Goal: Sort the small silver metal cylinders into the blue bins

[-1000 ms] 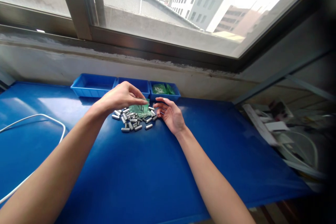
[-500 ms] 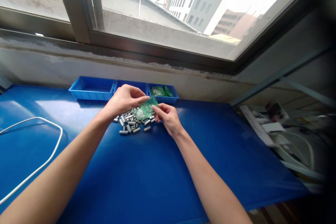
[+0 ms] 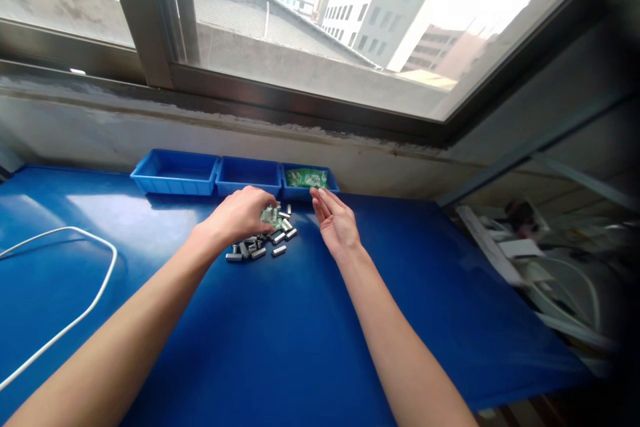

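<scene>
My left hand point(image 3: 245, 213) reaches over the pile of short metal pieces point(image 3: 257, 250), thumb and fingers apart. Between them lie small pale, greenish-white bits point(image 3: 271, 215) on top of the pile; I cannot make out exactly what they are. My right hand point(image 3: 338, 221) is turned with its palm partly up, fingers stretched out and nothing in it. Just beyond its fingertips, a green plastic packet point(image 3: 303, 177) with whitish contents lies in the right blue bin point(image 3: 334, 180).
The middle bin point(image 3: 249, 188) and the left bin point(image 3: 175, 185) stand along the wall. On the left, a white cable point(image 3: 107, 273) loops over the blue tabletop point(image 3: 280, 340). Behind the bins is a window frame point(image 3: 300, 100). A metal rack with clutter point(image 3: 525, 247) stands at right.
The green packet that both hands held over the pile is out of them. My right hand has opened and moved right; my left hand has lowered to the pile.
</scene>
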`<state>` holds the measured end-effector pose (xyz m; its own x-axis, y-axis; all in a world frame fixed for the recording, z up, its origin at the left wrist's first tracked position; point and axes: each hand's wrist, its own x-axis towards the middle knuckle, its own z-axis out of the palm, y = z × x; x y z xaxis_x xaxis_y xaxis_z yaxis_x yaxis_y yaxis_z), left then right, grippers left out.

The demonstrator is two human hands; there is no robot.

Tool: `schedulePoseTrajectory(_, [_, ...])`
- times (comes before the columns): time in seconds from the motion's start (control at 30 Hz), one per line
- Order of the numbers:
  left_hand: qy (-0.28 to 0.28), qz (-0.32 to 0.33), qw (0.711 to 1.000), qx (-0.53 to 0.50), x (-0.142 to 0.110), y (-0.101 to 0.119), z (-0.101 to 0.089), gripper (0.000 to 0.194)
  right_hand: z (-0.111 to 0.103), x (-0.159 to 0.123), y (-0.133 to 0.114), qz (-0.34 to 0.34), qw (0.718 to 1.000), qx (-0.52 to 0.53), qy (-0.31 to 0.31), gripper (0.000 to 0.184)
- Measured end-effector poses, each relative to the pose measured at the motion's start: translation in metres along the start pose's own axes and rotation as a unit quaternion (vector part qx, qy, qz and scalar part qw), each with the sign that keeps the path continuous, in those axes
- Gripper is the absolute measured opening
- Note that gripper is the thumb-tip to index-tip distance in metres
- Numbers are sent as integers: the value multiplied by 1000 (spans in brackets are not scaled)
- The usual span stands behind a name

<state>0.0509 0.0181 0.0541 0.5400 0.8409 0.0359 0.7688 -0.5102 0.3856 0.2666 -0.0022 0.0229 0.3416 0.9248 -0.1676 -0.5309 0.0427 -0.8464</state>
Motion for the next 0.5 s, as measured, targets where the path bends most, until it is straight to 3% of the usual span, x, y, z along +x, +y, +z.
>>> schedulePoseTrajectory(0.3, [-8,42,997,-62,0,-4,-1,52,-4,6,-4,-35,998,6,-55,30])
schedulePoseTrajectory(0.5, [25,61,996,-68,1,0,-6,47,-5,-1,-7,-45,994,-49,-89,31])
